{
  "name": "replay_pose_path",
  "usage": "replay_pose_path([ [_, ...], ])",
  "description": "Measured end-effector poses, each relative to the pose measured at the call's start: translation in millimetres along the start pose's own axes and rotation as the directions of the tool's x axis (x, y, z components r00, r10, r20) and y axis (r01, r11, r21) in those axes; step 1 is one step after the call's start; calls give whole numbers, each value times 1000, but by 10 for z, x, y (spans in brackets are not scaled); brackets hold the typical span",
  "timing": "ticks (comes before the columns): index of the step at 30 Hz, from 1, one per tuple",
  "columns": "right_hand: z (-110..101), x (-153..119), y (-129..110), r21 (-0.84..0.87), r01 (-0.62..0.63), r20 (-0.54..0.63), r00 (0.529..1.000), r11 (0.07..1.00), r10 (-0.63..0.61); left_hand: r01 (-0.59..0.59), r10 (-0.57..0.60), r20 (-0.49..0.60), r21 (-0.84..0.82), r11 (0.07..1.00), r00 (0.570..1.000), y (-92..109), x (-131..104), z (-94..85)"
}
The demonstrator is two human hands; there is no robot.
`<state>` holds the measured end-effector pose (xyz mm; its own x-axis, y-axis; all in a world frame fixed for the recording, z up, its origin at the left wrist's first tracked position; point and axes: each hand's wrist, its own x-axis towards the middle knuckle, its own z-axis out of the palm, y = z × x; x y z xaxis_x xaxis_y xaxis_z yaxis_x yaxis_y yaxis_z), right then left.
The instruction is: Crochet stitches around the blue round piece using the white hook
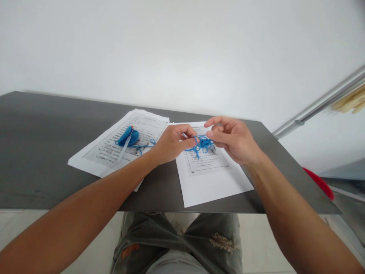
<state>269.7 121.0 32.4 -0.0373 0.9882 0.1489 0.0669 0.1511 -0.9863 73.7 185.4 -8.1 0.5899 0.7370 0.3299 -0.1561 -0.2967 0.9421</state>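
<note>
My left hand [173,142] is closed, its thumb and fingers pinching a tangle of blue cord [204,143] above the right-hand sheet of paper. At the tangle's other side, my right hand [232,139] has its thumb against a taut strand and its index finger raised; a pinch on the strand appears to be partly hidden. On the left-hand sheet lies a blue bundle [133,137], with a slim white stick [124,148] resting across it that has an orange tip. A loose strand runs from this bundle toward my left hand.
Two printed sheets, the left paper [91,154] and the right paper [211,186], lie on a dark grey table [42,152]. Behind it is a white wall [171,49]. A metal rail [319,106] and a red curved object [318,182] are at the right.
</note>
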Motion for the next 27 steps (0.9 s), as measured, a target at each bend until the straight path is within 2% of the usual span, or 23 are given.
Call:
replay_pose_path([
  [2, -74, -21, 0, -226, -15, 80, 996, 974, 33, 46, -46, 1, -142, 989, 999, -1, 8, -30],
  [4, -124, -38, 4, -442, -15, 146, 985, 897, 88, 80, -76, 23, -232, 970, 997, 3, 10, -51],
  [6, -141, -45, 13, -565, 15, 162, 982, 825, 93, 95, -87, 41, -287, 953, 995, 16, 7, -67],
  [10, -134, -22, 52, -619, 31, 27, 999, 785, -18, 166, -128, 146, -294, 941, 981, 68, -13, -109],
  [13, -173, -7, 78, -574, -25, -95, 995, 818, -37, 264, -224, 287, -112, 958, 932, 99, -25, -143],
  [15, -222, -14, 80, -487, -43, -84, 996, 872, 3, 289, -279, 303, 12, 957, 911, 100, -21, -154],
  [17, -268, -33, 67, -372, -62, -6, 998, 926, 64, 274, -285, 229, 78, 959, 931, 80, -4, -158],
  [20, -287, -60, 37, -249, -83, 66, 993, 965, 102, 205, -210, 20, 130, 970, 978, 35, 40, -169],
  [22, -267, -66, 25, -216, -60, 31, 997, 975, 68, 173, -161, -94, 139, 975, 983, 19, 68, -187],
  [24, -237, -63, 23, -179, -19, -23, 1000, 984, 15, 149, -128, -163, 123, 981, 978, 22, 92, -210],
  [27, -206, -56, 26, -107, 6, -67, 998, 994, -13, 144, -121, -277, 64, 987, 953, 36, 129, -246],
])
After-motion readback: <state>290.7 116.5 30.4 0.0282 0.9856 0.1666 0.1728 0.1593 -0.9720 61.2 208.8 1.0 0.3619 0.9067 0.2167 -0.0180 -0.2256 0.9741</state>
